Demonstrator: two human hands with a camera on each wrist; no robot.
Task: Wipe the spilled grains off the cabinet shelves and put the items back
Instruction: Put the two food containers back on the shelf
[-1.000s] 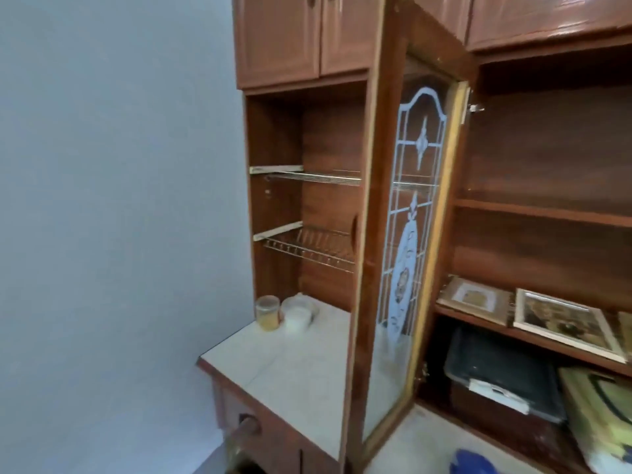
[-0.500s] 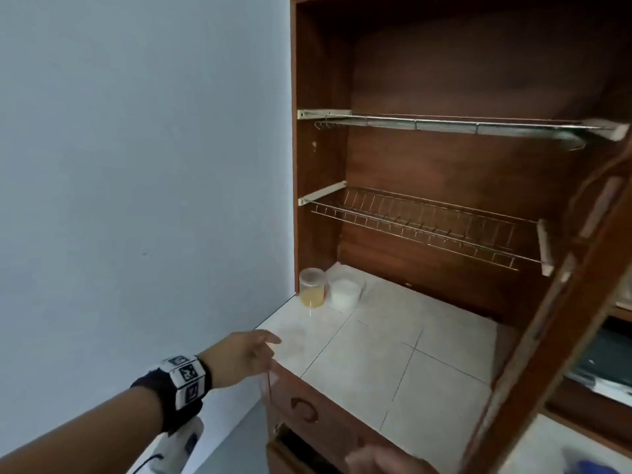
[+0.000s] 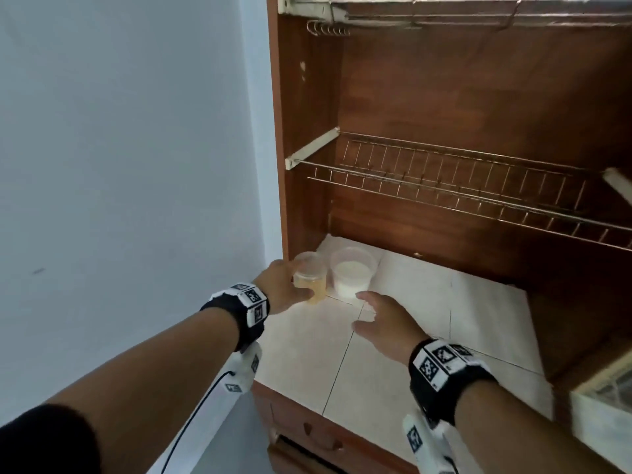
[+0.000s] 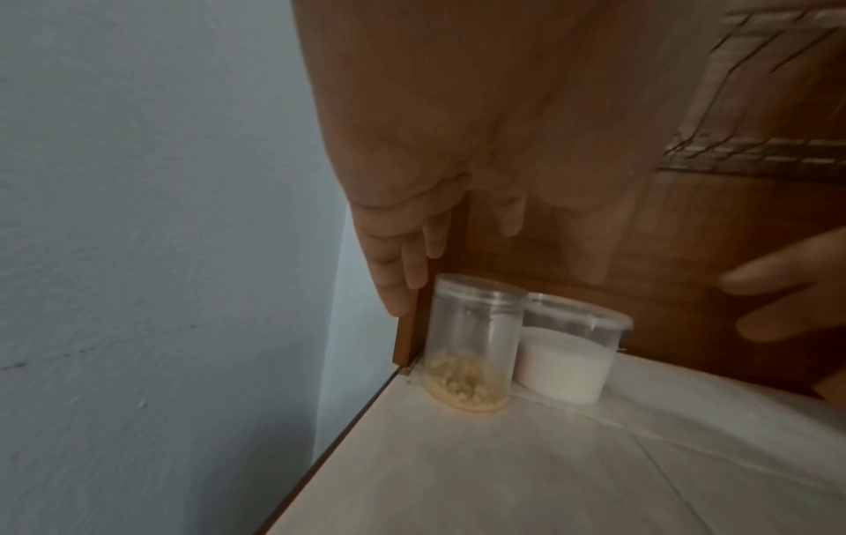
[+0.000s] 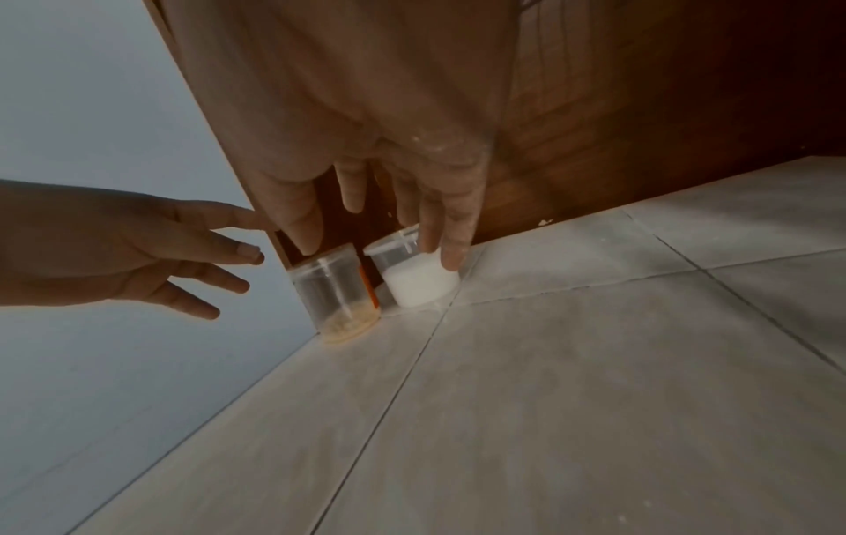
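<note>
A clear lidded jar (image 3: 309, 278) with yellowish grains at its bottom stands in the back left corner of the white tiled shelf (image 3: 427, 319). Touching it on the right is a squat clear tub (image 3: 352, 273) of white powder. My left hand (image 3: 280, 289) is spread open right beside the jar; in the left wrist view its fingers (image 4: 402, 268) hang just left of the jar (image 4: 471, 344), gripping nothing. My right hand (image 3: 376, 316) hovers open just in front of the tub, its fingers (image 5: 439, 224) extended toward the tub (image 5: 419, 278). Faint white specks lie on the tiles near the tub.
A wire dish rack (image 3: 461, 186) spans the cabinet above the shelf, with a second rack (image 3: 444, 12) higher up. The cabinet's wooden side panel (image 3: 307, 131) and the pale wall (image 3: 119, 165) close off the left. A drawer (image 3: 321, 439) sits below the shelf edge.
The view has dropped and closed in on the shelf corner. My left hand has moved forward to the jar, and my right hand has come up toward the tub.
</note>
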